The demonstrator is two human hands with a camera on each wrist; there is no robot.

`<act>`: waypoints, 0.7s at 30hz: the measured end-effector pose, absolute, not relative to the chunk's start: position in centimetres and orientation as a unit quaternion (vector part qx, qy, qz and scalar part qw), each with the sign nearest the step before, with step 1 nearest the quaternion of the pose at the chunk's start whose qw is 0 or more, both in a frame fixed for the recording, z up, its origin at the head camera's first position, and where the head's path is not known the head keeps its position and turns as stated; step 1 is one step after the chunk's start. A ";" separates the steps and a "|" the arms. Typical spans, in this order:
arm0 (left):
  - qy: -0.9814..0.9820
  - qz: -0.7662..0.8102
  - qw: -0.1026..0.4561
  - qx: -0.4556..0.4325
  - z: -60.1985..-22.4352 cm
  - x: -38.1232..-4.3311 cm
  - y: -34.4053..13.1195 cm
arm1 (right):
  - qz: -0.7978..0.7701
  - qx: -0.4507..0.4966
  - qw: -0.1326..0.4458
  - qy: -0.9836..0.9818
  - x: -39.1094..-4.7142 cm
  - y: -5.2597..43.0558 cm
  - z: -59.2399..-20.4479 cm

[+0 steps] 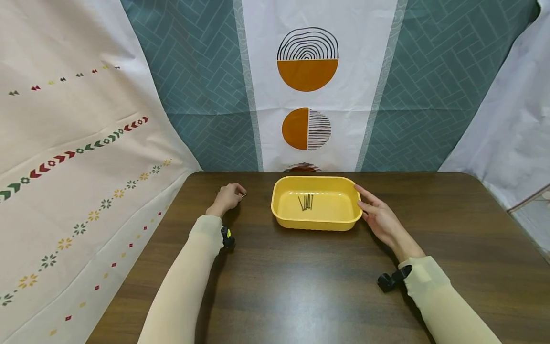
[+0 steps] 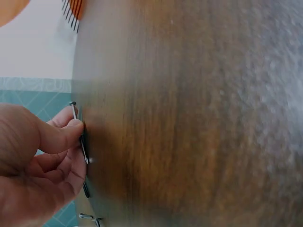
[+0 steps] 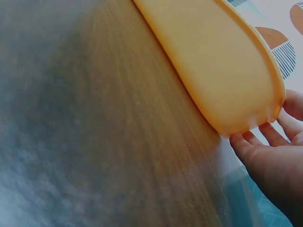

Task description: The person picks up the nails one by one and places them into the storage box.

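Observation:
At the far left of the table, my left hand (image 1: pixel 227 198) pinches a thin metal nail (image 2: pixel 74 111) between thumb and fingers, its flat head sticking out past the fingertips. More nails (image 2: pixel 97 220) lie on the table just beyond that hand, mostly hidden behind it. A yellow plastic tray (image 1: pixel 318 224) stands at the back middle, with several nails (image 1: pixel 307 202) lying side by side on its floor. My right hand (image 1: pixel 380 220) touches the tray's right end, its fingers fairly straight and spread along the rim and outer wall.
The brown wooden table (image 1: pixel 292 282) reaches back to a patterned curtain (image 1: pixel 206 86). A cream cloth (image 1: pixel 86 167) hangs along the left side and a white cloth (image 1: pixel 507 119) along the right. Each wrist wears a small black camera (image 1: pixel 388 282).

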State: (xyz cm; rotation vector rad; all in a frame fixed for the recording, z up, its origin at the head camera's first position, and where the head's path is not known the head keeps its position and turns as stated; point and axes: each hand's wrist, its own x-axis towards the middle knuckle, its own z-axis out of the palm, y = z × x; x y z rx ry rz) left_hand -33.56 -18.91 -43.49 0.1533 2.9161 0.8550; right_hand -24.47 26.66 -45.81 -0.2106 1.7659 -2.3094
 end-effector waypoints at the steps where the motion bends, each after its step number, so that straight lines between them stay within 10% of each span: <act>1: 0.958 0.279 0.051 0.050 -43.5 -33.6 -18.9 | -0.788 -0.071 0.114 0.601 -24.5 26.7 -45.8; 21: 0.902 0.423 0.063 0.050 -42.9 -33.7 -18.8 | -0.786 -0.070 0.114 0.603 -24.5 26.7 -45.8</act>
